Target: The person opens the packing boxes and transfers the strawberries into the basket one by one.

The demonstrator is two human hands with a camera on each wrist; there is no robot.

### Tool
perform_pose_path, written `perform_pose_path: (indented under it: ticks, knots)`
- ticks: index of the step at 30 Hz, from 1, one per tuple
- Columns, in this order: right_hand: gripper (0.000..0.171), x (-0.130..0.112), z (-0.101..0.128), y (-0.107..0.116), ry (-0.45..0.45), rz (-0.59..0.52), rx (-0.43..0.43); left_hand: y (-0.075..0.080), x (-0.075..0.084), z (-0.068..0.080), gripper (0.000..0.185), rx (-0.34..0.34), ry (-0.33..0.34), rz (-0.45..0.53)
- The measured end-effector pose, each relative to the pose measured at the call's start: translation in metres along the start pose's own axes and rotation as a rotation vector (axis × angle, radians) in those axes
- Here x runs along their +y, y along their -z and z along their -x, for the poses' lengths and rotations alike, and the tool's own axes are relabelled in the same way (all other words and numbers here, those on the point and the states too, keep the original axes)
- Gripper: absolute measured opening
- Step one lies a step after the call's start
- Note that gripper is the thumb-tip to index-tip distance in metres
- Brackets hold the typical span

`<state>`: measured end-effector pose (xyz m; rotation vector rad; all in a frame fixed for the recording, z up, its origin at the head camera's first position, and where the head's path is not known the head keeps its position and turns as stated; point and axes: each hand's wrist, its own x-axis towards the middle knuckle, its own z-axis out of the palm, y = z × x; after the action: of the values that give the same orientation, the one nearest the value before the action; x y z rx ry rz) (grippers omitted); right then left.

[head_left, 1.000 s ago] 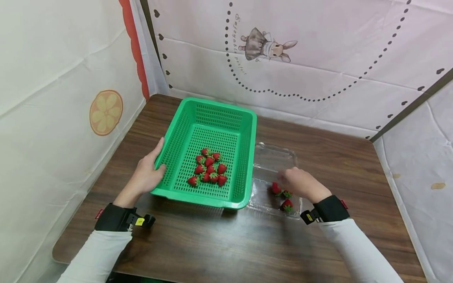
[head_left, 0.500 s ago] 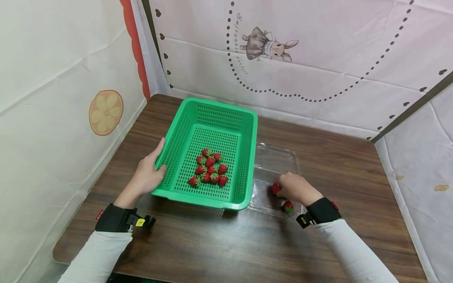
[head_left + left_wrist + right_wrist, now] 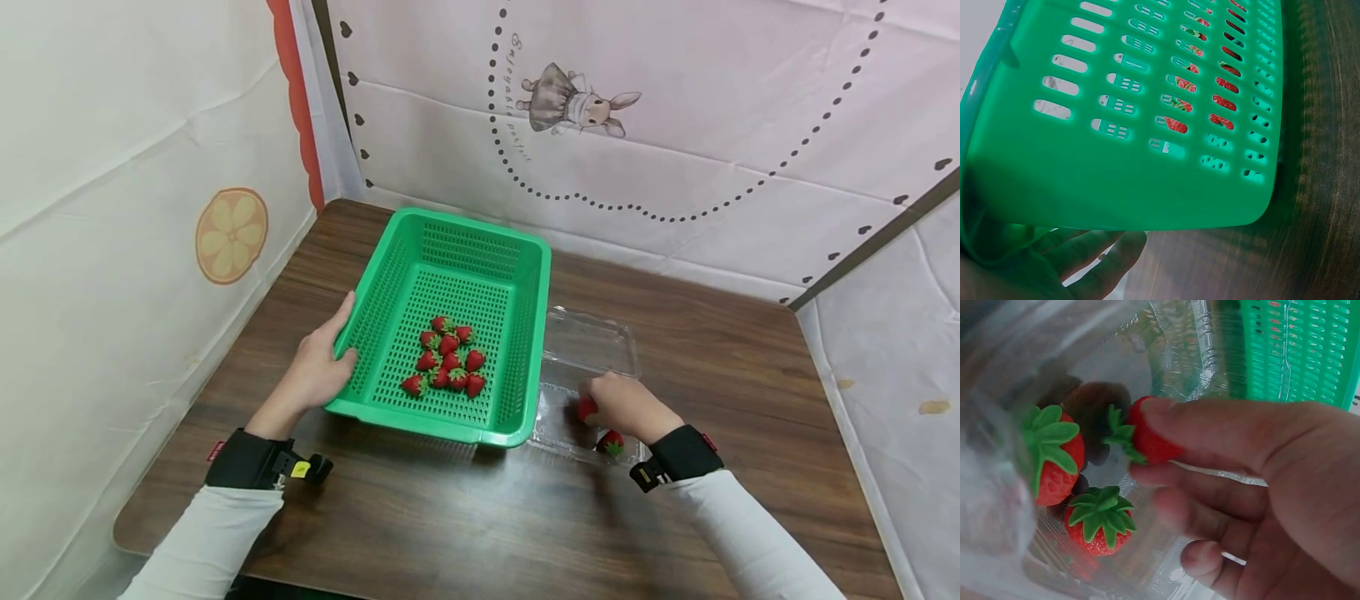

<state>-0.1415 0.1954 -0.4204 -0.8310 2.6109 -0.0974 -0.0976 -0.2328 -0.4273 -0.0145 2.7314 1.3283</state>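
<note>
Head view shows the right hand [image 3: 628,407] reaching into a clear plastic tray [image 3: 592,342] on the tabletop [image 3: 675,333], its knuckles hiding most of what it holds; only a red edge of the pinched strawberry [image 3: 586,408] peeps out at the hand's 9 o'clock, and a second loose strawberry [image 3: 610,442] lies at its 6 o'clock. The right wrist view makes the grip plain: thumb and forefinger pinch that berry [image 3: 1147,434] by its red body, green cap pointing away, while two more berries [image 3: 1054,456] lie just beside it in the tray, one blurred at the picture's edge. The left hand [image 3: 318,367] holds the green basket [image 3: 450,242] at its 9 o'clock side, thumb over the rim; the fingers beneath are hidden in the head view, and the left wrist view shows only some of them spread under the lifted basket wall [image 3: 1116,181]. A cluster of strawberries [image 3: 448,360] sits on the basket floor. On the backdrop, curved script beside the rabbit drawing [image 3: 573,104] is too small to read; the yellow tags on the black wrist straps [image 3: 251,460] are likewise illegible.
</note>
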Motion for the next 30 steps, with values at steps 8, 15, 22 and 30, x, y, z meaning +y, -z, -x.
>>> perform_pose_path:
  ticks: [8, 15, 22, 30]
  knots:
    - [0.011, -0.004, 0.002, 0.006, 0.009, -0.029, 0.008, 0.000, 0.000, 0.000, 0.081, -0.002, 0.010, 0.012]
    - [0.010, -0.013, 0.006, 0.019, 0.026, -0.070, 0.031, 0.001, 0.001, 0.000, 0.080, 0.002, 0.017, 0.014]
    - [0.015, -0.020, 0.011, 0.034, 0.012, -0.114, 0.051, 0.001, 0.001, 0.001, 0.080, 0.002, 0.019, 0.004]
    - [0.010, -0.022, 0.009, 0.045, 0.084, -0.275, 0.059, 0.001, 0.002, 0.001, 0.080, 0.004, 0.008, -0.001]
